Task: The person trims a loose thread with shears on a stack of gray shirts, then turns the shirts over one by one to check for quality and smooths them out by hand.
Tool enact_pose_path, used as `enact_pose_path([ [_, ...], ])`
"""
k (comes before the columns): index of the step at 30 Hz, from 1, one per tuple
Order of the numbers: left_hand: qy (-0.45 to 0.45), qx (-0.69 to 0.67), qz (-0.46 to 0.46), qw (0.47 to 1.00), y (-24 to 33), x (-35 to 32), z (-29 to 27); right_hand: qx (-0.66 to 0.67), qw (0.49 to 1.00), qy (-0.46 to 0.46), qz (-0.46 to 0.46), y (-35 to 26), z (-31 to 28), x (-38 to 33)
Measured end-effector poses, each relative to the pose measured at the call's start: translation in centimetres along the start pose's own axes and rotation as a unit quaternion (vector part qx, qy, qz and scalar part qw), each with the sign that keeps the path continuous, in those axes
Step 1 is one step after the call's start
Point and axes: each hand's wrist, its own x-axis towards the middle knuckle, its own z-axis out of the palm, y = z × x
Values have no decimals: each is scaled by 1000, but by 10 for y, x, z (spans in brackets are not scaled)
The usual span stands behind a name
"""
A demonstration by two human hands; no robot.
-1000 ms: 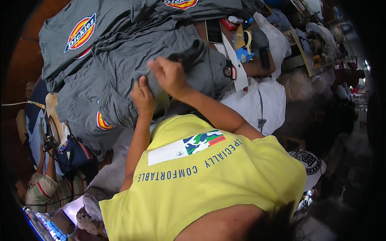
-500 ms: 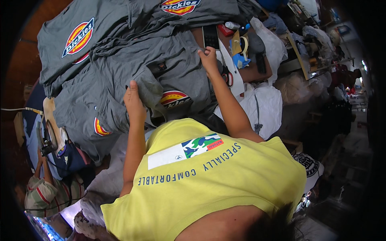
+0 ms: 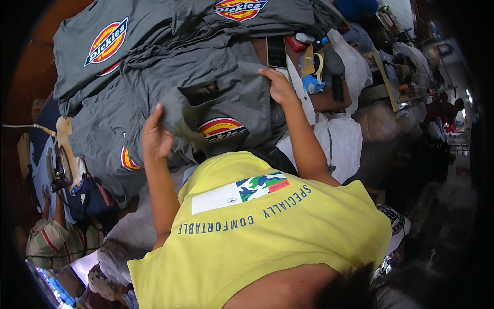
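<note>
In front of me a grey T-shirt (image 3: 234, 98) with a red, yellow and dark chest print is raised off the heap, its neck opening and small dark neck label facing up. My right hand (image 3: 280, 86) is closed on its right edge, thumb on top. On the left edge, my left hand (image 3: 157, 136) grips the cloth, with some fingers hidden behind the fabric. Fabric stretches between the two hands. More grey T-shirts (image 3: 98, 126) with the same print lie under it and to the left, and others (image 3: 149, 31) are spread beyond.
Right of the shirts lie a phone (image 3: 276, 51), a tape roll (image 3: 319, 69), a red box (image 3: 294, 43) and white sheets. An iron (image 3: 60, 177) stands at far left, near another person's striped sleeve (image 3: 49, 239). White bags (image 3: 342, 141) sit beside my right arm.
My left hand has moved left and slightly down, my right hand slightly right and down. The shirt between them has lifted and spread wider, its neck opening more exposed.
</note>
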Motion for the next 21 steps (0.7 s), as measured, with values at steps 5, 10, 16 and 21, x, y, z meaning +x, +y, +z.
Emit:
enact_pose_path([
  [5,-33,119,39,992,28,-18,0,137,958,-140,210,6,4,-27],
  [10,-31,212,118,970,63,-56,-2,-186,969,-81,139,-16,-31,-43],
  [16,-308,135,169,926,94,-63,-64,-232,921,-228,-214,-56,-79,-79],
  [21,-2,184,105,977,94,-14,-3,176,976,-106,70,-64,41,-25],
])
